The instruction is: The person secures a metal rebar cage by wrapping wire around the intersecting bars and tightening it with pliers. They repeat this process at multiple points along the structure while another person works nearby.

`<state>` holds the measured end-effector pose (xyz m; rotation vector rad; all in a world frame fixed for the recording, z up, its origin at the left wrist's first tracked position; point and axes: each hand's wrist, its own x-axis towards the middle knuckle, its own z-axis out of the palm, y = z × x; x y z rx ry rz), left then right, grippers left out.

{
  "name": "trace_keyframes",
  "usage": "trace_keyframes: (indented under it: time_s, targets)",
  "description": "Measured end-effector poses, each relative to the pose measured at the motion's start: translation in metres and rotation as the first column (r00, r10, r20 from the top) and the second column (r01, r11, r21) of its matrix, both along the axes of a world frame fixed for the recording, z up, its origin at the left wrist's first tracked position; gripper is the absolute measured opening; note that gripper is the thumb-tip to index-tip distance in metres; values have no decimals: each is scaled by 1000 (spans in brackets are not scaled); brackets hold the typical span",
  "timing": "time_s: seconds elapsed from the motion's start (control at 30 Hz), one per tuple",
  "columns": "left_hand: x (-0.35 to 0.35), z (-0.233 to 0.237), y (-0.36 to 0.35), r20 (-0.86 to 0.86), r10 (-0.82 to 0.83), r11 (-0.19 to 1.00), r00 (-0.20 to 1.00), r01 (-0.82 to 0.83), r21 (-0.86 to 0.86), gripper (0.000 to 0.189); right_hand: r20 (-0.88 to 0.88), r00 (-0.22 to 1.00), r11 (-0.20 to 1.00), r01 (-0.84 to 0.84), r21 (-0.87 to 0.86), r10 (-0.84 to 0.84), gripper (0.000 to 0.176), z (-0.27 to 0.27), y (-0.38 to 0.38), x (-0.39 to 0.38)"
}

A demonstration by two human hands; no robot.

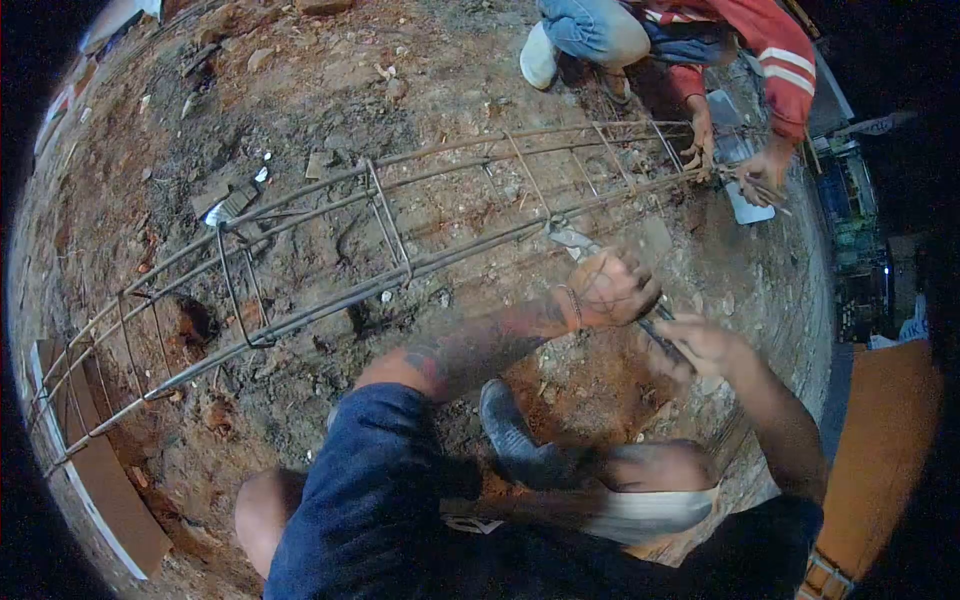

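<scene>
A long rebar cage of thin bars and bent stirrups lies across the ground. My left hand is closed in a fist just below the cage's near bars. A long metal tool runs in a slanting line through that fist, and its pale end meets the bars beside a stirrup. Motion smears my right hand, which is wrapped around the tool's lower, dark end. I cannot tell the tool's exact kind.
A co-worker in a red sleeve crouches at the cage's far right end, both hands on the bars. Brown boards lie at the left and right. Rough soil with stones and scraps surrounds the cage. My shoe is below it.
</scene>
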<state>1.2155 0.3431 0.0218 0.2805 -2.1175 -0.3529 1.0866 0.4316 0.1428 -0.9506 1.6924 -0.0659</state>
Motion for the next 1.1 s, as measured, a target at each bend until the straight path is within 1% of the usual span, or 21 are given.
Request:
trace_keyframes:
  time_s: [0.1, 0.13, 0.17, 0.2, 0.33, 0.37, 0.4, 0.43, 0.5, 0.53, 0.57, 0.6, 0.67, 0.77, 0.83, 0.87, 0.93, 0.97, 1.03, 1.07, 1.1]
  targets:
    - [3, 5, -1, -19, 44, 995, 999, -46, -83, 15, 22, 980, 959, 191, 207, -200, 23, -6, -5, 3]
    - [6, 19, -4, 93, 105, 993, 990, -100, -59, 19, -454, 870, 975, -221, -11, 192, 24, -6, -7, -1]
    - [5, 25, -2, 209, 148, 989, 967, -147, -22, 24, -751, 552, 825, -565, -17, 362, 26, -9, -6, -6]
    - [-14, 28, -25, 403, -104, 991, 909, 61, 119, 25, -957, 81, 648, -751, 126, 280, 29, -11, -4, -11]
    - [-15, 0, -13, 119, 56, 998, 991, -59, 28, 29, -938, 102, 602, -789, 126, 331, 29, 33, -11, 26]
    - [-8, -2, -5, 126, 48, 998, 991, -51, 25, 29, -604, 667, 851, -524, 34, 435, 29, 36, -13, 28]
    - [-5, -1, -3, -45, 62, 995, 997, -66, -75, 28, -71, 974, 966, -202, 158, 215, 29, 40, -17, 27]
    - [-2, -1, 2, -212, 61, 981, 975, -98, -166, 28, -73, 973, 966, -206, 158, 219, 29, 22, -6, 15]
    - [-10, -8, 15, -6, 94, 990, 996, -94, -108, 21, -728, 553, 691, -706, -153, 404, 31, -35, 19, -18]
    - [-22, -13, 20, 79, 223, 974, 972, -219, -54, 18, -847, 458, 900, -433, 54, 271, 29, -13, 9, 18]
    - [-14, 0, 25, 173, 334, 941, 926, -338, -7, 16, -837, 474, 901, -431, 52, 275, 29, -14, 13, 20]
    - [-9, 16, 15, 361, 39, 979, 932, -109, 173, 15, -899, 379, 866, -499, 2, 220, 28, -14, 12, 17]
    - [-23, 3, 11, 206, 231, 969, 951, -245, 45, 16, -977, 207, 635, -761, -131, 47, 32, -15, 16, 7]
    - [-33, -8, 17, 50, 367, 929, 929, -364, -60, 17, -916, 392, 729, -651, -211, 84, 36, -20, 23, 4]
    - [-32, -17, 20, 45, 336, 939, 941, -331, -94, 17, -920, 385, 574, -769, -280, 67, 33, -49, 25, -31]
    - [-32, -22, 20, -105, 351, 925, 930, -362, -115, 18, -600, 736, 736, -587, -337, 313, 38, -48, 14, -34]
    - [-15, -12, 23, 24, 322, 941, 946, -317, -121, 20, 225, 974, 1000, -10, -11, 12, 41, -18, 7, -22]
    - [-6, -3, 24, 138, 284, 956, 949, -270, -115, 22, 247, 969, 1000, -10, -19, 15, 41, -28, 7, -24]
    - [-10, -3, 26, 127, 303, 949, 944, -288, -125, 22, -168, 949, 961, -274, -18, 268, 33, -52, 5, -27]
    - [-14, -6, 28, 181, 328, 944, 927, -312, -111, 21, -659, 681, 833, -533, -149, 319, 29, -59, 16, -15]
    - [-16, -8, 30, 237, 346, 938, 908, -332, -99, 20, -639, 700, 832, -530, -165, 319, 29, -64, 16, -17]
